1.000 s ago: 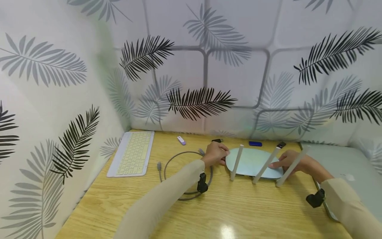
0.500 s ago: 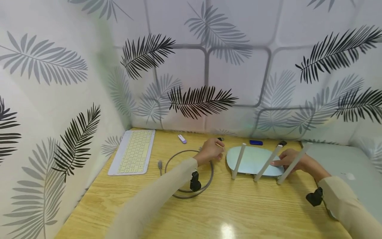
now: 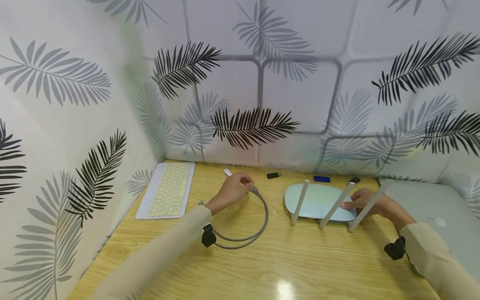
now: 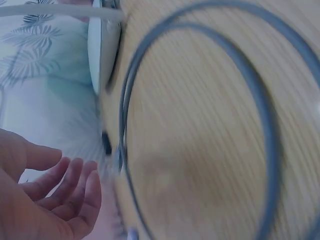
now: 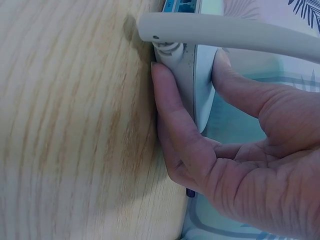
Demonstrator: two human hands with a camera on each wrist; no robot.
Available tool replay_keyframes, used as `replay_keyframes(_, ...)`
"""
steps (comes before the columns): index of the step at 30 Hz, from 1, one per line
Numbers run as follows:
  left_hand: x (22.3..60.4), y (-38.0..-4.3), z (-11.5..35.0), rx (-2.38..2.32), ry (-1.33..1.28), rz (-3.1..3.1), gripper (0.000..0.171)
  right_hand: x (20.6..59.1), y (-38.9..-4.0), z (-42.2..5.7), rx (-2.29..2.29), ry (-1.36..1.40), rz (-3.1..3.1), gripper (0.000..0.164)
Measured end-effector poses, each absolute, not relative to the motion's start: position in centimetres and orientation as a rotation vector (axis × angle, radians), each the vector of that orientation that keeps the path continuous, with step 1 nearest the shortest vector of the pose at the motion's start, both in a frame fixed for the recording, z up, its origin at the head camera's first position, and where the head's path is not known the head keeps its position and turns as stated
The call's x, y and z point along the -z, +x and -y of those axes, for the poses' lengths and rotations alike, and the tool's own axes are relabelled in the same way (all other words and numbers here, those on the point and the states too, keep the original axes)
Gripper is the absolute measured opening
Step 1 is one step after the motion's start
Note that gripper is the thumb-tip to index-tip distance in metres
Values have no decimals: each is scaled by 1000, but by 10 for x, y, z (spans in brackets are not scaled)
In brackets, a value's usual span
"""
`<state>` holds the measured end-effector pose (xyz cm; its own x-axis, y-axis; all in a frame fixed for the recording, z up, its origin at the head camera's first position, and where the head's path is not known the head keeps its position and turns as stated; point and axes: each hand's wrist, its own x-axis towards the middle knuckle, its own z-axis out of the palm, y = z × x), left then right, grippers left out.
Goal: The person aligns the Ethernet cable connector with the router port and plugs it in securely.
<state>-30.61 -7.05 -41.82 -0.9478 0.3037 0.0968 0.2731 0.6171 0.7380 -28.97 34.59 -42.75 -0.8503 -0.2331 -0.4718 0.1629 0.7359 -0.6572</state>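
Note:
My right hand (image 3: 369, 201) grips the right end of a pale white router (image 3: 316, 195) with several upright antennas. In the right wrist view the thumb lies on its top and the fingers (image 5: 172, 107) curl under its edge, beside an antenna base. My left hand (image 3: 233, 189) hovers over a coiled grey cable (image 3: 265, 221), near one plug (image 3: 255, 189) of it. The left wrist view shows its fingers (image 4: 90, 200) loosely bent, with nothing between them and the thumb. The cable's other plug (image 3: 201, 203) shows partly beside the left wrist.
A white keyboard (image 3: 170, 191) lies at the left. Along the back are a black USB stick (image 3: 273, 176), a blue one (image 3: 321, 179), a small black item (image 3: 354, 180) and a white-purple stick (image 3: 226, 171), partly hidden. A grey laptop (image 3: 431, 204) lies at the right.
My left hand has let go of the router's left end and moved left to above the cable. The right hand keeps its grip, and the router stays in about the same place.

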Motion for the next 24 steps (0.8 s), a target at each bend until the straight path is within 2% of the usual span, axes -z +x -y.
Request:
replay_keyframes(7,407,-297,118,-793,520,-3066,16,415,-280,-336,991,-59,-2381,40)
replay_keyframes(13,399,-282,146,-207,373,-3029,40,416,-280,-336,972,-61,-2400,36)
replay_keyframes(17,401,-276,154,-50,344,-3008,50,421,-283,-341,966,-75,-2404,36)
replay_keyframes(20,406,-273,157,-85,347,-3004,51,429,-289,-347,975,-59,-2399,39)
replay_keyframes(24,413,-272,159,-191,397,-2976,37,440,-295,-354,982,-22,-2397,46)
